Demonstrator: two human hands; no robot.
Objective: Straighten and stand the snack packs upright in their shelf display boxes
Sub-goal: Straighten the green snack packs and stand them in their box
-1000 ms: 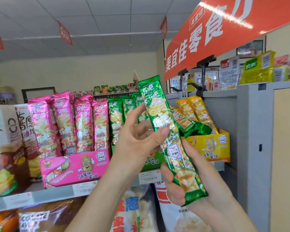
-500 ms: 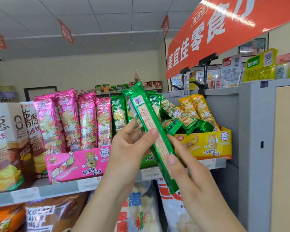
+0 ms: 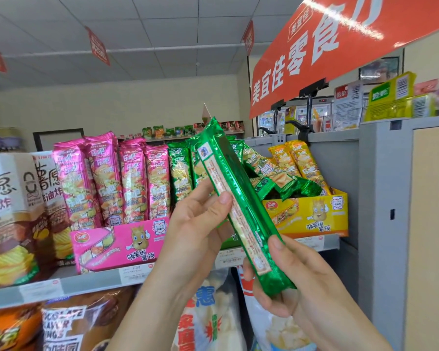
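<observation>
We grip green pack tilted before shelf: left hand pinches middle, right hand holds bottom end (back seam faces us). Risk: slick foil slips, or pushing it in knocks slumped packs in yellow box.

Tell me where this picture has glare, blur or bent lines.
Head view: glare streaks lie on the green pack and the red sign. Same view: small print on the pack and the price tags is too soft to read, and the wide lens makes the grey cabinet lean.
</observation>
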